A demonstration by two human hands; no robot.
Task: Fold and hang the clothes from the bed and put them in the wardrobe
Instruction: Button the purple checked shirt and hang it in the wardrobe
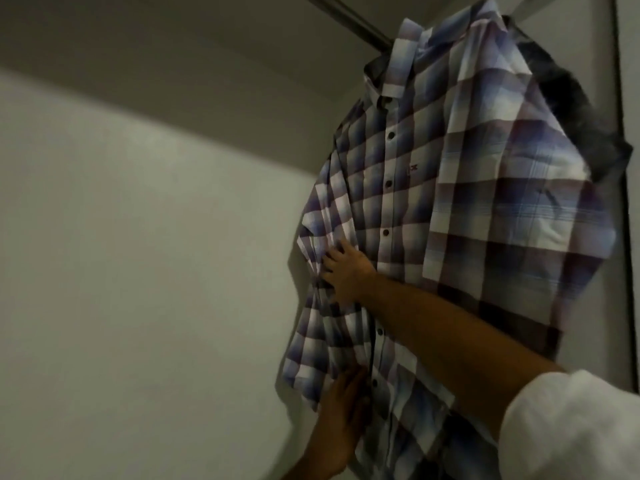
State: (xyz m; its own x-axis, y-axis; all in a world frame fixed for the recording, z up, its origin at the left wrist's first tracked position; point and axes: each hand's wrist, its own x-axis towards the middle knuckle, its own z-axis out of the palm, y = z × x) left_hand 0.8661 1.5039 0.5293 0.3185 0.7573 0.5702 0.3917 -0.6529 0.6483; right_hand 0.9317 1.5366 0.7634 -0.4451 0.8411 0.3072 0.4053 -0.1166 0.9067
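A checked shirt [433, 188] is hung high on the rail [349, 17] inside the wardrobe, against its right side. A dark garment [581, 112] is seen just behind it. The shirt front is touched by the right hand [346, 271], with fingers spread flat on the cloth near the buttons. Lower down, the shirt's edge is met by the left hand [341, 417]; its fingers look straight, but whether cloth is pinched cannot be told. A white sleeve [571, 431] is worn on the right arm.
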